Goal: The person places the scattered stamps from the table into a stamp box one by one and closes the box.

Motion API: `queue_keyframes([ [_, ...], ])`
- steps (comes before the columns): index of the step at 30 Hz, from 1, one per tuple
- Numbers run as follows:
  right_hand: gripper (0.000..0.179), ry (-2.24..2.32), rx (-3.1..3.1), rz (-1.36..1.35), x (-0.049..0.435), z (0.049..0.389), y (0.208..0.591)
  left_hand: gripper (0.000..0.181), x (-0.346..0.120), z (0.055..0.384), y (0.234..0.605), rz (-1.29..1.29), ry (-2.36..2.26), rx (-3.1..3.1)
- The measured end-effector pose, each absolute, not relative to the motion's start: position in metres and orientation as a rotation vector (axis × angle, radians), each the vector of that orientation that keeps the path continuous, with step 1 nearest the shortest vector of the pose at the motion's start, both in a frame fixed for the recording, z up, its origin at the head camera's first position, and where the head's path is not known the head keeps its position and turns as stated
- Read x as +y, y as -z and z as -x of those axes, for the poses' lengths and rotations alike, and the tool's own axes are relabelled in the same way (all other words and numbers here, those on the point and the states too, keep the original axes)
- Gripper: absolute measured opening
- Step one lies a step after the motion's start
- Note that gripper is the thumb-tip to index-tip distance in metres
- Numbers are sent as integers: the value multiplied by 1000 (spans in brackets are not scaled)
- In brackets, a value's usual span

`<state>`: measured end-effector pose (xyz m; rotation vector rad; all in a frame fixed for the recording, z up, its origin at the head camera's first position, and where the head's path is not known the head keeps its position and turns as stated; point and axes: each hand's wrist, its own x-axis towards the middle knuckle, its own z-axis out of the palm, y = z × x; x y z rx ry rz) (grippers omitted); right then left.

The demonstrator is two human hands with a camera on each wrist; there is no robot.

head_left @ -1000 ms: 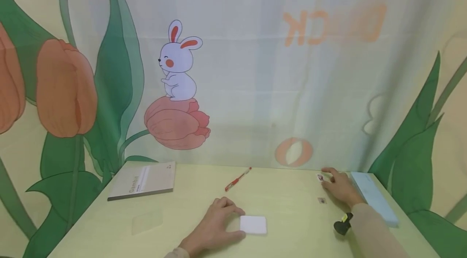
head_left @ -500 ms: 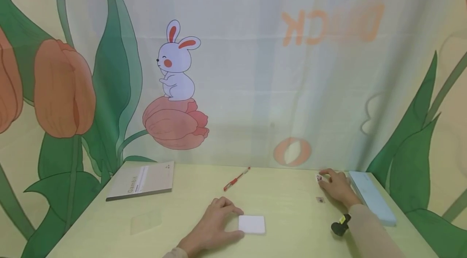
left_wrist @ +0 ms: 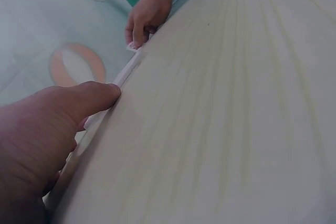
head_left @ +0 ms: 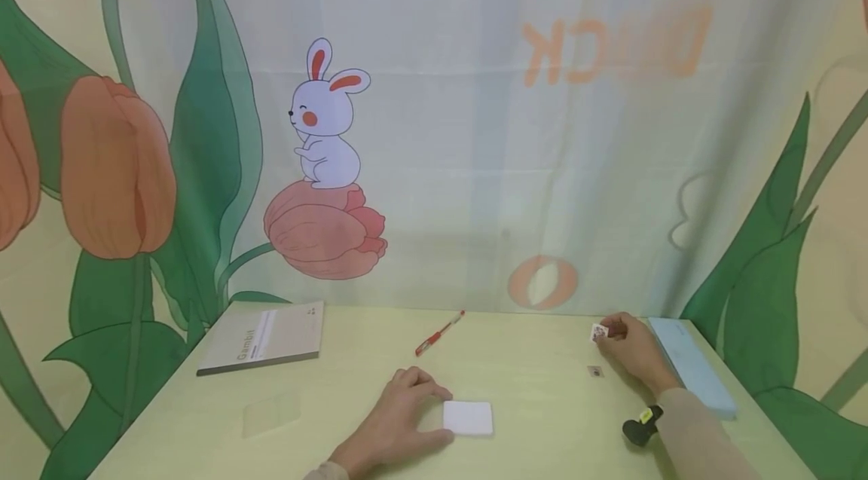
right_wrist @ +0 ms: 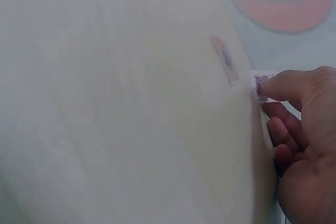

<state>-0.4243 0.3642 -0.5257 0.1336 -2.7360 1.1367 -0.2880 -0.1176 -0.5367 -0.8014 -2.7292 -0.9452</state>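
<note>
My left hand [head_left: 396,420] holds a white rounded square pad [head_left: 469,418] flat on the table, thumb and index finger at its left corners. In the left wrist view the thumb lies along the pad's thin edge [left_wrist: 127,73]. Over at the back right, my right hand [head_left: 634,350] pinches a small white-bordered stamp [head_left: 599,333] with a printed picture, lifted in the fingertips. The right wrist view has the thumb over part of this stamp [right_wrist: 260,86]. A second, brownish stamp [head_left: 595,371] lies on the table just in front of that hand.
A red pen [head_left: 439,334] lies at the back middle. A grey book [head_left: 264,337] sits back left, with a clear sheet [head_left: 271,415] in front of it. A long light-blue box [head_left: 695,371] runs along the right edge. A printed curtain [head_left: 434,126] hangs behind the table.
My right hand has drawn the white-bordered stamp up off the table and tilted it, its fingers now closed tighter. The left hand and the pad have stayed in place.
</note>
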Motion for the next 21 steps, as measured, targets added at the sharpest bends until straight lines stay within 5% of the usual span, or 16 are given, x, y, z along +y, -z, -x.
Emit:
queue_keyframes([
  [21, 27, -1466, -2575, -335, 307, 382, 494, 50, -116, 288, 535, 795, 948, -2728],
])
